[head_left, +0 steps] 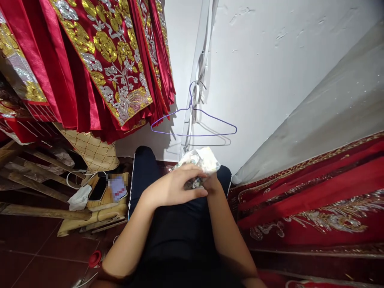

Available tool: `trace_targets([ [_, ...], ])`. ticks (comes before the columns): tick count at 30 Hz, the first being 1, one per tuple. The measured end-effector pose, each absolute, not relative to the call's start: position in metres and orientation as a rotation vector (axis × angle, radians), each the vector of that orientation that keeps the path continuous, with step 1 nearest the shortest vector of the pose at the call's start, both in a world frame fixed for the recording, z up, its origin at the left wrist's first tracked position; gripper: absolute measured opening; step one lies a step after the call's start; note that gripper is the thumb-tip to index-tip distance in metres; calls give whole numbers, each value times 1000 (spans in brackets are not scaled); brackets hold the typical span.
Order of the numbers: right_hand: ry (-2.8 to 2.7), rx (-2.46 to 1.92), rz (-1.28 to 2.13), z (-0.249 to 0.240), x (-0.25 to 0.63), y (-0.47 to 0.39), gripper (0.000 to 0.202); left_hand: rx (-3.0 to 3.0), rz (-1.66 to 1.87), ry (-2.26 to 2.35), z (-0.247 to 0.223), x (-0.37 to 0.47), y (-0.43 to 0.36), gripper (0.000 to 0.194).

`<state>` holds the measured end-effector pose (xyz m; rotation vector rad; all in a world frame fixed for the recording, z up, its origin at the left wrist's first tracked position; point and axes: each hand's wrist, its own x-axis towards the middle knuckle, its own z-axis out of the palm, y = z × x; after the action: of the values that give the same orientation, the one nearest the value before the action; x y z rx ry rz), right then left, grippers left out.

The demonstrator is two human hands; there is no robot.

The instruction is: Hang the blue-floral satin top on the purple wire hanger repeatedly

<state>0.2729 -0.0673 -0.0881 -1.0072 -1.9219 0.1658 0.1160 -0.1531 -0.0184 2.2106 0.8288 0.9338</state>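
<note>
A small clear plastic bag (pixel 195 157) with bits of greenish and dark small pieces showing through is held above my lap, with a white, paper-like part on its right side. My left hand (pixel 183 182) lies over the bag, its fingers curved around the near left side and the thumb stretched to the right. From below and the right, my right hand (pixel 211 182) supports the same bag; most of its fingers are hidden behind it. Just beyond the hands, a purple wire hanger (pixel 192 135) hangs on a white strap (pixel 196 96) against the wall.
Red garments with gold and silver embroidery (pixel 120 56) hang at upper left. At right are more red embroidered cloth (pixel 324 212) and a sheer grey cover (pixel 300 128). A bamboo stool (pixel 111 212) at left bears a phone (pixel 98 189) and crumpled tissue (pixel 79 198).
</note>
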Motion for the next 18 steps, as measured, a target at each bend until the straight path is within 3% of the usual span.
trace_targets([
  [1,-1943,-990,212,-84,275,-68,49,2206,1012,839,-15,112,-152,34],
  [2,-1903,-966,464,-80,277,-68,53,2179,1127,890,-14,109,-146,31],
  [4,-1670,-879,1173,-71,280,-67,55,2071,1331,1016,-19,103,-127,37],
  [6,-1519,-808,1623,-61,283,-67,50,1958,1293,986,-32,100,-105,45],
  [9,-1681,-755,1868,-40,292,-67,32,1813,1048,821,-55,96,-82,60],
  [11,-1855,-774,1807,-26,302,-66,26,1823,946,830,-68,90,-76,58],
  [14,-1898,-908,1354,-13,319,-57,17,1927,849,979,-80,67,-72,41],
  [18,-1520,-947,770,-21,329,-23,41,2093,731,1263,-87,21,-58,35],
])
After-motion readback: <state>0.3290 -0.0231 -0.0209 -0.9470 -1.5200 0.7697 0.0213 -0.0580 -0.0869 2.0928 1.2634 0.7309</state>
